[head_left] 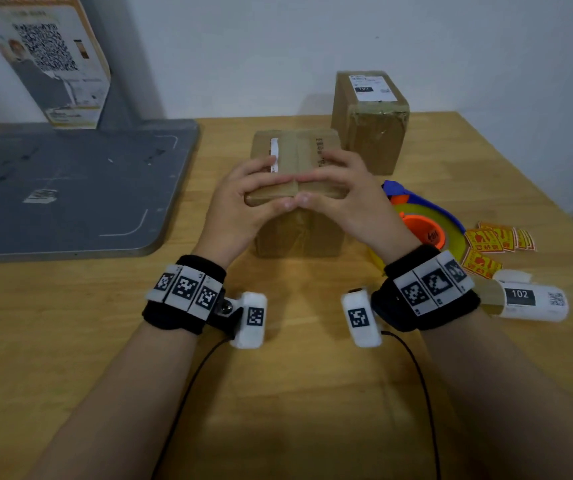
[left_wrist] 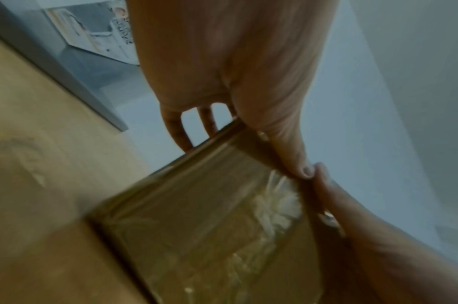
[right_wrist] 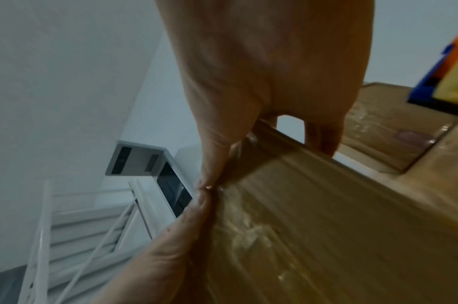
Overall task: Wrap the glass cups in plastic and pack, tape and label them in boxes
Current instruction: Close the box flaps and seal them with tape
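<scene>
— Hands first: where are they on the box?

— Both sit on the near top edge of the cardboard box (head_left: 297,188), which stands on the table (head_left: 105,341) straight ahead of the person. The left hand (head_left: 240,202) covers the left half of that edge, the right hand (head_left: 344,199) the right half. Each grip is curled over the edge: fingers on the lid, thumb on the taped front face, so each pinches the box. The thumb tips meet at the middle seam.

— Which way does the box run?

— It stands taller than it is wide, its long axis upright, and the tape seam on the lid runs away from the person. Neither hand is nearer; they flank it evenly.

— And the labelling?

— A white strip lies on the lid by the left fingers, but no full label like the one on the finished box (head_left: 370,119) behind. The label roll (head_left: 527,301) and tape dispenser (head_left: 423,220) lie to the right, so I judge the right hand is better placed to fetch either.
</scene>
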A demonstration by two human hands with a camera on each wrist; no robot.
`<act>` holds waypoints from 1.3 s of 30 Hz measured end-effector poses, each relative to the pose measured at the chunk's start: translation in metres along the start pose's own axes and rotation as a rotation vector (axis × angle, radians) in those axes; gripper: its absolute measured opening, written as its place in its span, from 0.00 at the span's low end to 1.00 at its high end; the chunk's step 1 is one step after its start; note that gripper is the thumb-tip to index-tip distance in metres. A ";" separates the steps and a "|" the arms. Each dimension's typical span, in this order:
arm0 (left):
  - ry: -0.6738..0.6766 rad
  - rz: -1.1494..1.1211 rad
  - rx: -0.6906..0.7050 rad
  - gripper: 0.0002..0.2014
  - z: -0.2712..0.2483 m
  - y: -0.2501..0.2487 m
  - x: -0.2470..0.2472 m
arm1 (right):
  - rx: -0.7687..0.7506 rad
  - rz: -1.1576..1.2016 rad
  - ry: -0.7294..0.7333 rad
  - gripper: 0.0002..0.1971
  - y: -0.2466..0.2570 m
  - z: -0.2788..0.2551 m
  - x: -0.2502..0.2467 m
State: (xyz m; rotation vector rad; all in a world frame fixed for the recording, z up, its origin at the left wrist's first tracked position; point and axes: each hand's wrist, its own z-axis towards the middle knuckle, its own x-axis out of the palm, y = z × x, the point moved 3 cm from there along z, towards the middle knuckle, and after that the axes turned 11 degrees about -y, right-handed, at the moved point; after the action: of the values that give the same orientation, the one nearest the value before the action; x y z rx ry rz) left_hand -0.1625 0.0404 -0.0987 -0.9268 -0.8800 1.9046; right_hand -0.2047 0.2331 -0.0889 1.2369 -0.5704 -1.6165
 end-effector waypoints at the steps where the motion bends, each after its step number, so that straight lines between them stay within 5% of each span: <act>1: 0.001 -0.004 -0.002 0.21 0.002 0.002 -0.003 | -0.001 0.028 0.014 0.16 0.000 -0.001 -0.001; 8: 0.056 -0.154 -0.043 0.22 0.008 0.017 -0.020 | 0.062 0.155 0.030 0.26 -0.012 0.003 -0.022; 14: 0.131 -0.318 -0.024 0.14 0.002 0.030 -0.019 | 0.095 0.379 0.112 0.23 -0.022 0.001 -0.031; 26: 0.101 -0.280 -0.128 0.15 -0.002 0.022 -0.019 | 0.140 0.506 0.155 0.14 -0.029 -0.006 -0.028; 32: -0.019 0.019 -0.192 0.14 0.004 -0.019 -0.016 | 0.022 0.105 0.167 0.18 -0.004 -0.015 -0.035; 35: -0.097 0.257 -0.155 0.11 -0.004 -0.054 -0.004 | 0.021 -0.080 0.045 0.18 0.012 -0.031 -0.059; 39: -0.163 0.200 -0.136 0.15 -0.023 -0.091 0.030 | 0.137 -0.328 -0.064 0.11 0.002 -0.056 -0.109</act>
State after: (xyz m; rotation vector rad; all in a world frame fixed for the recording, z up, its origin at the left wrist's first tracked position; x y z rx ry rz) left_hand -0.1218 0.1099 -0.0426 -0.9810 -1.0573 2.1367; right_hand -0.1531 0.3398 -0.0590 1.4420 -0.5457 -1.9213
